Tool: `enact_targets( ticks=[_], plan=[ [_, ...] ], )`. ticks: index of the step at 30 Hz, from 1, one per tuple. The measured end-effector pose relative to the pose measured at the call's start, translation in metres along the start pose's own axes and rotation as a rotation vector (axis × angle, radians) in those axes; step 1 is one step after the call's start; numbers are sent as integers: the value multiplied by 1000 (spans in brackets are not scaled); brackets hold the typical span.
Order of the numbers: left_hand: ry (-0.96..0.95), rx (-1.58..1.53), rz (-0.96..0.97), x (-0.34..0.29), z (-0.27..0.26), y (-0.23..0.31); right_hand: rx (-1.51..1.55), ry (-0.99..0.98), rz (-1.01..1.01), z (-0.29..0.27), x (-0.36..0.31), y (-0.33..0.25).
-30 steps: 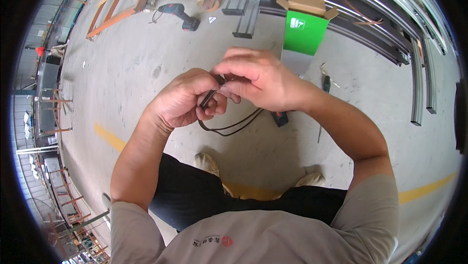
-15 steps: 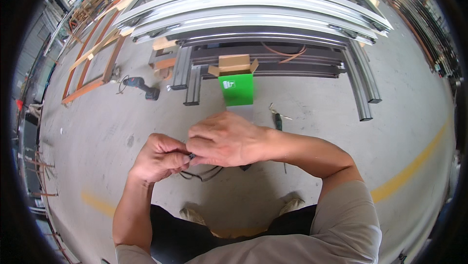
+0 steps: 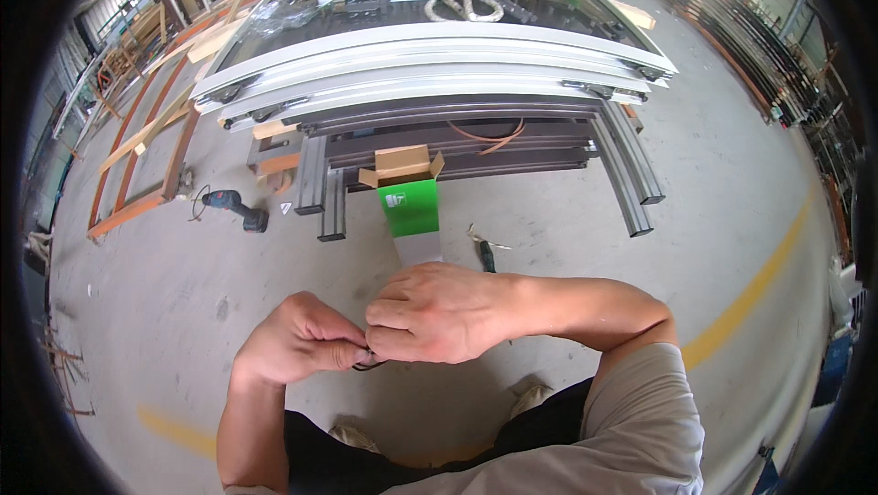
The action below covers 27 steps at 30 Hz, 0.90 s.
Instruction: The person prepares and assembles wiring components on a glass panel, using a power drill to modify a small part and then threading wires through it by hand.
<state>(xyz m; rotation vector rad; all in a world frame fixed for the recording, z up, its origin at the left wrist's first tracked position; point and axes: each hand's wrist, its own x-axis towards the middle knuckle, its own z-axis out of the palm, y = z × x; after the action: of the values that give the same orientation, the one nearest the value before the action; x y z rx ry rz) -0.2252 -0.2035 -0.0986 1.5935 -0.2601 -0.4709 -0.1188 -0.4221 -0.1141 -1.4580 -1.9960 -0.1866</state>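
My left hand (image 3: 302, 339) and my right hand (image 3: 437, 312) meet in front of me, above the floor. Thumb and fingers of the left are pinched on a thin black cable (image 3: 369, 366). Against its tips the right hand is closed too, curled over the same spot, and its knuckles hide most of what both hold. Just beyond them stands an open cardboard box (image 3: 409, 209), green and white, with its brown flaps raised. A screwdriver with a dark green handle (image 3: 487, 257) lies on the floor right of the box.
Behind the box, long metal frames and profiles (image 3: 439, 47) are stacked, with a glass panel (image 3: 457, 5) on top. Grey profile ends (image 3: 631, 175) jut toward me. A cordless drill (image 3: 235, 209) lies at left, near an orange metal frame (image 3: 146, 202). Dark bars (image 3: 750, 56) stand far right.
The view has tipped up, so the stack shows more fully and my hands sit lower in it. Less of the cable is visible below my fingers. Both hands stay together.
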Motion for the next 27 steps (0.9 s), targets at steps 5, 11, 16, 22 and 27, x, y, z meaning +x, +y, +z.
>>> enact_targets(
  ticks=[5,11,16,22,27],
  plan=[
    [-138,12,103,9,-1,1,-192,-279,56,-43,17,-33],
    [430,-265,205,-25,-24,15,-640,-244,317,-139,-6,18],
    [473,-581,11,23,-21,-37,-944,-47,1182,-268,-12,122],
    [574,-658,15,30,-23,-39,-1058,-103,1039,-269,-49,167],
    [664,-697,-20,20,-29,-48,-878,216,611,-146,-83,112]
  ],
)
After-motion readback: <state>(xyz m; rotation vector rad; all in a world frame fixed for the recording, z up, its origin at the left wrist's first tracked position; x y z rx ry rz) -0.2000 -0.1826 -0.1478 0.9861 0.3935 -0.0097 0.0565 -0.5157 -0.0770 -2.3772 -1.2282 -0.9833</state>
